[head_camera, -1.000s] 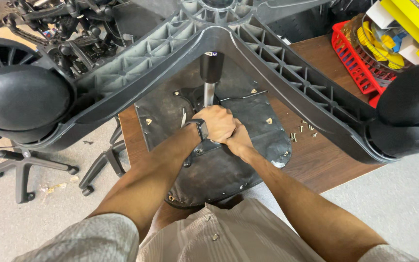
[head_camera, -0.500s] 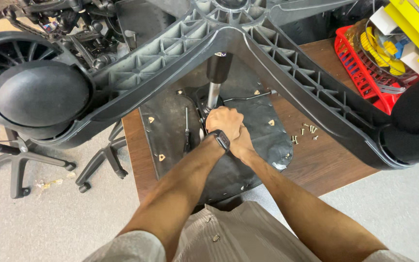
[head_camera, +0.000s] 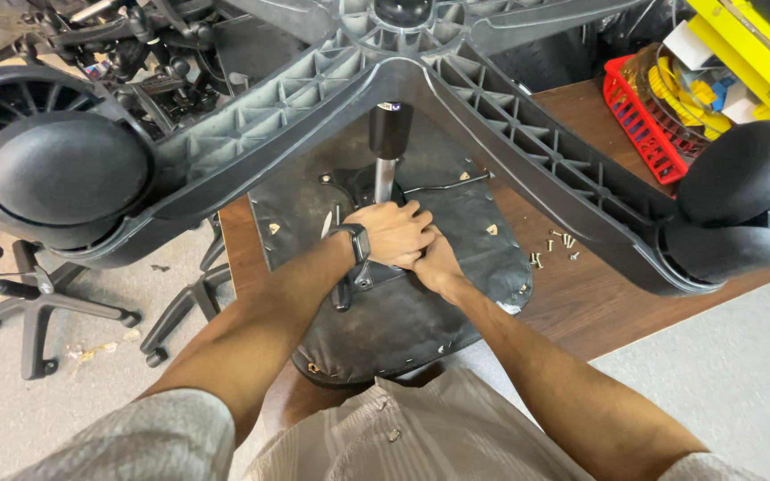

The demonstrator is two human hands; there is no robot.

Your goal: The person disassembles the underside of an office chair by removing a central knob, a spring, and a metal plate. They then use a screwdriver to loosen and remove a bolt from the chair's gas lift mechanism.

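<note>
The upturned chair seat lies on the brown surface, and its gas column stands up into the star base above. The left hand has its grip closed low around the column; the right hand presses against it, but its grip I cannot tell. The assembly looks heavy and stiff, and the metal tube smooth and probably slippery, so the ribbed base legs seem the safer hold.

Seat on table, screws right of it, basket behind
</note>
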